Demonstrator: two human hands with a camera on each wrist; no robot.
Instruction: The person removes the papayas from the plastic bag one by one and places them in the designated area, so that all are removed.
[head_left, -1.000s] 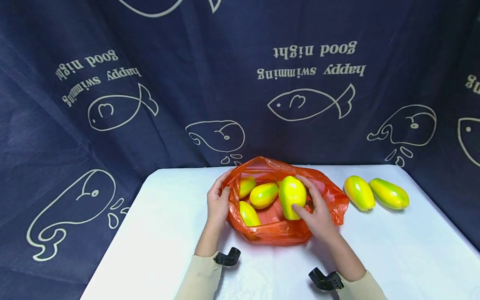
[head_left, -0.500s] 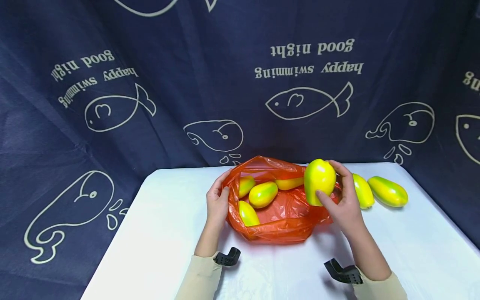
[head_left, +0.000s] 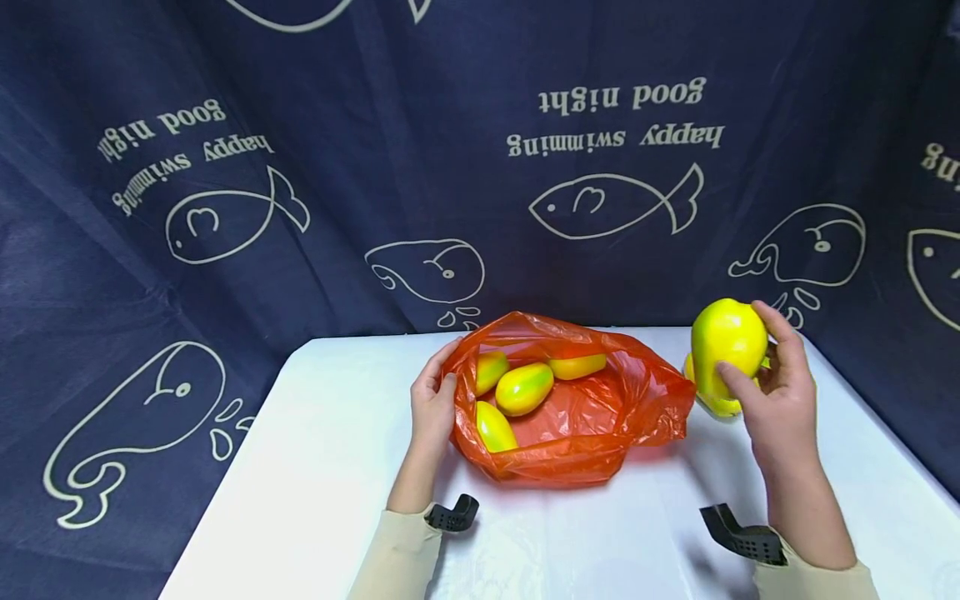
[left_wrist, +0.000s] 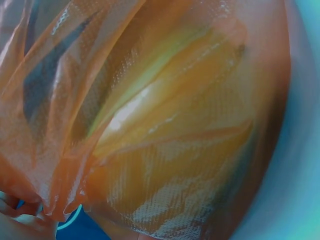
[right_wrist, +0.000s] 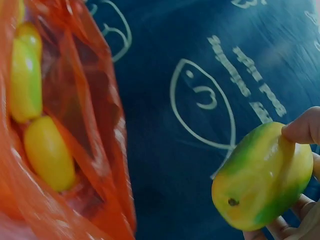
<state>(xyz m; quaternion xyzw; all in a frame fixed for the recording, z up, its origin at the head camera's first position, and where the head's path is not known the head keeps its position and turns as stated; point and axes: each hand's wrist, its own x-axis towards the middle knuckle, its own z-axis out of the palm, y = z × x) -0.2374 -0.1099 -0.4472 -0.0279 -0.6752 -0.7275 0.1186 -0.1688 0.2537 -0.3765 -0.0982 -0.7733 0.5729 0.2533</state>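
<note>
In the head view, a red plastic bag (head_left: 577, 462) lies on its side with its mouth wide, several yellow-green mangoes (head_left: 525, 389) inside. My left hand (head_left: 432, 408) pinches the bag's rim at its left edge. Through the thin plastic in the left wrist view shows a mango (left_wrist: 165, 120), with fingertips (left_wrist: 25, 222) at the gathered edge. To the right of the bag, my right hand (head_left: 787, 400) holds up another mango (head_left: 727, 342), thumb on one side and fingers round the other. In the right wrist view this mango (right_wrist: 260, 175) is apart from the bag.
Behind the held mango, a mango on the table (head_left: 723, 407) shows in part; the hand hides most of that spot. A white table (head_left: 315, 467) carries the bag. A dark blue cloth (head_left: 420, 167) with fish and whale drawings hangs behind and at both sides.
My right hand has lifted the mango out of the bag and carried it right, over the mangoes on the table. The left hand has stayed on the bag's rim.
</note>
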